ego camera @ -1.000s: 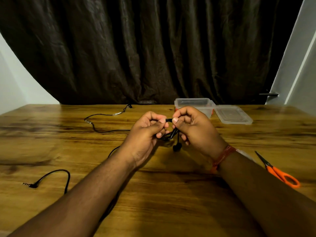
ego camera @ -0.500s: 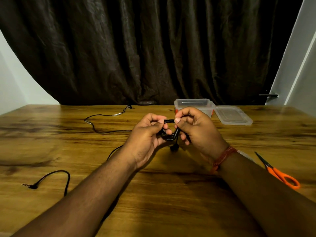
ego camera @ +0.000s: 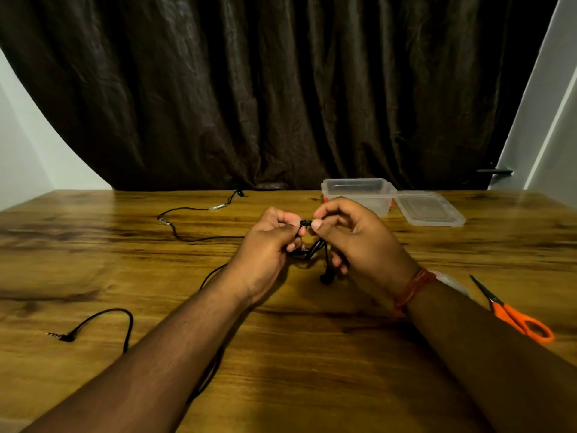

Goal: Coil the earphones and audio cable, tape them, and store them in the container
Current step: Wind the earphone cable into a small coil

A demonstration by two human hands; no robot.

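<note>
While both the left hand and right hand pinch the half-wound earphones, the audio cable, taping and the container remain untouched.

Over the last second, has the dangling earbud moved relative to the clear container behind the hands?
Cannot tell any real shift: the earbud hangs below the right hand, in front of the container, much as before.

I have both forearms stretched forward, the hands meeting knuckle to knuckle at centre. My left hand is curled with thumb and fingers pinching; my right hand mirrors it, thumb pressed to forefinger, a red thread band at its wrist
</note>
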